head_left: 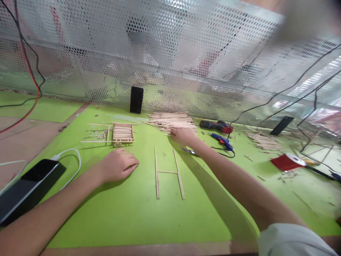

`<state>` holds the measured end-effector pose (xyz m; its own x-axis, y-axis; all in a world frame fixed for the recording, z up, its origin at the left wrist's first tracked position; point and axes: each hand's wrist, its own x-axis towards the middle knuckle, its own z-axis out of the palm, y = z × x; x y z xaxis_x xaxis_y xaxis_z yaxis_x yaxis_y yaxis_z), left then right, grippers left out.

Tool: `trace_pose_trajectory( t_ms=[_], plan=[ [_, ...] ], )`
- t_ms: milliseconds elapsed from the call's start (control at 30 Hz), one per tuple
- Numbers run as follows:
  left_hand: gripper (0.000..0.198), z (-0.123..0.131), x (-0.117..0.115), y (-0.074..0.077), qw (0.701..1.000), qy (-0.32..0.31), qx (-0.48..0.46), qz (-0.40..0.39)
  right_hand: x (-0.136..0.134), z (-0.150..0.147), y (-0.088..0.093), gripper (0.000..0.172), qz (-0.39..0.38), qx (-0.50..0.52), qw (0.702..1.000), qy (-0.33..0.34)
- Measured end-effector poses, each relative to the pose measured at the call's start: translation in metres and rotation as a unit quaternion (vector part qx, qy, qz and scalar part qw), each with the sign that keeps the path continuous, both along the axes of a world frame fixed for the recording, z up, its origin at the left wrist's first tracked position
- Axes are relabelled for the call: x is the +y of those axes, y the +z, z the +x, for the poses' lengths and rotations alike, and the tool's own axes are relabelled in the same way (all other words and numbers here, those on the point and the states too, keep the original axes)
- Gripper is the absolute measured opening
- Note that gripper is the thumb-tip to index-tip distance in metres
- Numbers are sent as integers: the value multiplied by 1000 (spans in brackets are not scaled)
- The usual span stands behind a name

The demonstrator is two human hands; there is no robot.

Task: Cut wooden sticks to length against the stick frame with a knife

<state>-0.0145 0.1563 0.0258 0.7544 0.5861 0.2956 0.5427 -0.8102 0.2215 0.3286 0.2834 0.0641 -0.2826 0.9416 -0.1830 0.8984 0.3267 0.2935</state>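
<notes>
My right hand [183, 137], nearer than my left hand [121, 165] curled on the table [133, 220], is at the near edge of the crosswise pile of sticks [172, 120], though I cannot tell whether either hand grips anything.

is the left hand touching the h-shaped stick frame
Apart. The head view, looking down, shows a strip of green tabletop between the left hand and the stick frame.
</notes>
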Motion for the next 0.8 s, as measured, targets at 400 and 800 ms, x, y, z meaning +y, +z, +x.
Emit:
trace_pose_trajectory(
  t_ms=[400, 800],
  plan=[
    [32, -1, 1, -1, 1000, 10, 13, -8, 8, 6, -4, 36, -2, 35, 999, 6],
    [32, 0, 1, 1, 999, 18, 22, -27, 5, 8, -12, 37, 25, 35, 999, 9]
  ],
)
